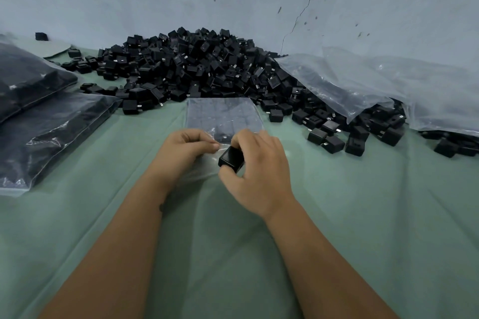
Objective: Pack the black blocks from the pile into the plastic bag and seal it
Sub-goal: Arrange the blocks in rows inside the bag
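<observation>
Green cloth carries block pile against wall (far side). Plastic bag lies flat just before it; left hand pinches its mouth, right hand grips one black block there.

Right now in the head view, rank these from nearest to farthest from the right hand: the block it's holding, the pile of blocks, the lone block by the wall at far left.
1. Black block, in the right hand's grip, at the plastic bag's mouth.
2. Pile of blocks, straight ahead against the wall.
3. Lone block, far left by the wall.
</observation>
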A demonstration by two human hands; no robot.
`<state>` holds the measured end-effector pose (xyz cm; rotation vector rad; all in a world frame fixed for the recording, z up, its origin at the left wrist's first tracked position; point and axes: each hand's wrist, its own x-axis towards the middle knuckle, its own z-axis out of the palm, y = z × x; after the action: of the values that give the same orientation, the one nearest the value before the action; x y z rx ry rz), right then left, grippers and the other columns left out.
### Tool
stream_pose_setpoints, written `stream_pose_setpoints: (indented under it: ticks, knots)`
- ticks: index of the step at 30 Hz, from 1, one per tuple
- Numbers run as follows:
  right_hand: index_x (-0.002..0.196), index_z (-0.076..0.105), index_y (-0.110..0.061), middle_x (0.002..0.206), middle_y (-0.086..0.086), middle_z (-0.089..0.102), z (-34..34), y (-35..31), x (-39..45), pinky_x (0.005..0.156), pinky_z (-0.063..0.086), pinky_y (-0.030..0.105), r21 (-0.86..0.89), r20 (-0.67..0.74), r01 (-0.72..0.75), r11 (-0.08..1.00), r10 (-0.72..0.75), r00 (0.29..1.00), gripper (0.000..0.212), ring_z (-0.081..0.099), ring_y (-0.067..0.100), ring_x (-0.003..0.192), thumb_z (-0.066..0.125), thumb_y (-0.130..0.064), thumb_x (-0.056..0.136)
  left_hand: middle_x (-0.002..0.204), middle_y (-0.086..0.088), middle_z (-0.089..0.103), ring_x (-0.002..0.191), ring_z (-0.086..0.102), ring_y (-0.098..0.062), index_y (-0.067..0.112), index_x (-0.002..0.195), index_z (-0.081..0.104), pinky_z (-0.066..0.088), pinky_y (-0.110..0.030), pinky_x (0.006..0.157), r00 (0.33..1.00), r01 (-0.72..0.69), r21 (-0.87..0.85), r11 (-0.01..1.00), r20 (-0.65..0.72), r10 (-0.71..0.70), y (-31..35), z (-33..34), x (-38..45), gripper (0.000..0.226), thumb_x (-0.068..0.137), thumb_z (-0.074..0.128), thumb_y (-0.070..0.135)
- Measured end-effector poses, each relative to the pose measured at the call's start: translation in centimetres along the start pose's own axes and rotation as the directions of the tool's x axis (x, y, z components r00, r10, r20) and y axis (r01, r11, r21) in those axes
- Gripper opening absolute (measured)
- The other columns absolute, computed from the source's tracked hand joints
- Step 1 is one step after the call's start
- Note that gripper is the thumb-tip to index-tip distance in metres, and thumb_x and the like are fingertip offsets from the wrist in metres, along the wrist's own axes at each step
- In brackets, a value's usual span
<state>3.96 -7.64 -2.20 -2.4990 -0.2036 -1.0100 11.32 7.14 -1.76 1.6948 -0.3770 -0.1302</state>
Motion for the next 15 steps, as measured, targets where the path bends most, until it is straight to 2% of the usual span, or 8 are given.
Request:
stream_pose_setpoints:
  ticks: [3, 5, 6, 8, 11, 13, 15]
  knots:
    - [0.081, 0.049, -0.014, 0.068, -0.006, 0.056, 0.29, -0.19, -0.14, 0.076, 0.037, 0.031, -0.011, 0.027, -0.027, 1.000, 0.027, 0.999, 0.024, 0.046, 0.019, 0.061, 0.059, -0.035, 0.073, 0.071, -0.006, 0.069, 0.067, 0.060, -0.013, 0.019, 0.070, 0.073, 0.049, -0.030, 0.069, 0.998, -0.064, 0.082, 0.995, -0.005, 0.065, -0.01, -0.30, 0.02, 0.018, 0.084, 0.073, 0.008]
    - [0.082, 0.047, -0.016, 0.067, -0.008, 0.056, 0.40, -0.17, -0.24, 0.071, 0.034, 0.028, 0.009, -0.008, -0.090, 0.996, 0.090, 0.996, 0.026, 0.041, 0.017, 0.061, 0.061, -0.036, 0.072, 0.073, -0.006, 0.069, 0.070, 0.060, -0.017, 0.028, 0.071, 0.075, 0.050, -0.038, 0.071, 0.989, -0.128, 0.254, 0.959, 0.102, 0.105, 0.08, -0.16, -0.22, 0.010, 0.077, 0.078, 0.021]
    - [0.083, 0.046, -0.019, 0.068, -0.010, 0.055, 0.37, -0.10, -0.23, 0.068, 0.033, 0.027, 0.030, -0.020, -0.132, 0.991, 0.133, 0.991, 0.027, 0.040, 0.015, 0.065, 0.061, -0.038, 0.072, 0.070, -0.002, 0.066, 0.072, 0.057, -0.017, 0.037, 0.067, 0.073, 0.048, -0.039, 0.072, 0.979, -0.178, 0.369, 0.912, 0.161, 0.126, 0.07, -0.03, -0.29, 0.009, 0.071, 0.079, 0.031]
    - [0.087, 0.043, -0.024, 0.072, -0.013, 0.054, 0.19, 0.20, -0.14, 0.066, 0.036, 0.028, 0.092, -0.014, -0.217, 0.972, 0.219, 0.976, 0.028, 0.041, 0.015, 0.076, 0.059, -0.042, 0.071, 0.071, 0.010, 0.061, 0.085, 0.051, -0.013, 0.053, 0.061, 0.063, 0.044, -0.039, 0.085, 0.957, -0.269, 0.578, 0.770, 0.249, 0.147, -0.08, 0.17, -0.26, 0.024, 0.066, 0.083, 0.041]
    - [0.090, 0.043, -0.027, 0.077, -0.014, 0.054, -0.18, 0.59, -0.14, 0.066, 0.041, 0.031, 0.169, 0.009, -0.233, 0.958, 0.235, 0.972, 0.028, 0.045, 0.014, 0.080, 0.055, -0.043, 0.070, 0.080, 0.018, 0.063, 0.102, 0.046, -0.010, 0.056, 0.062, 0.057, 0.034, -0.040, 0.101, 0.953, -0.296, 0.655, 0.695, 0.254, 0.167, -0.16, 0.28, -0.19, 0.033, 0.069, 0.084, 0.039]
    - [0.090, 0.043, -0.027, 0.077, -0.012, 0.053, -0.24, 0.41, -0.28, 0.061, 0.042, 0.028, 0.219, 0.038, -0.180, 0.959, 0.176, 0.984, 0.028, 0.046, 0.011, 0.072, 0.057, -0.040, 0.069, 0.077, 0.020, 0.061, 0.102, 0.045, -0.011, 0.052, 0.060, 0.056, 0.033, -0.039, 0.100, 0.953, -0.302, 0.659, 0.689, 0.238, 0.190, -0.25, 0.27, -0.17, 0.036, 0.071, 0.082, 0.030]
    - [0.088, 0.042, -0.026, 0.073, -0.010, 0.051, -0.03, 0.08, -0.44, 0.056, 0.040, 0.022, 0.230, 0.077, -0.124, 0.965, 0.109, 0.991, 0.026, 0.045, 0.011, 0.067, 0.058, -0.037, 0.070, 0.071, 0.019, 0.054, 0.097, 0.046, -0.016, 0.048, 0.059, 0.052, 0.033, -0.037, 0.092, 0.951, -0.308, 0.665, 0.680, 0.229, 0.206, -0.28, 0.27, -0.02, 0.041, 0.072, 0.078, 0.019]
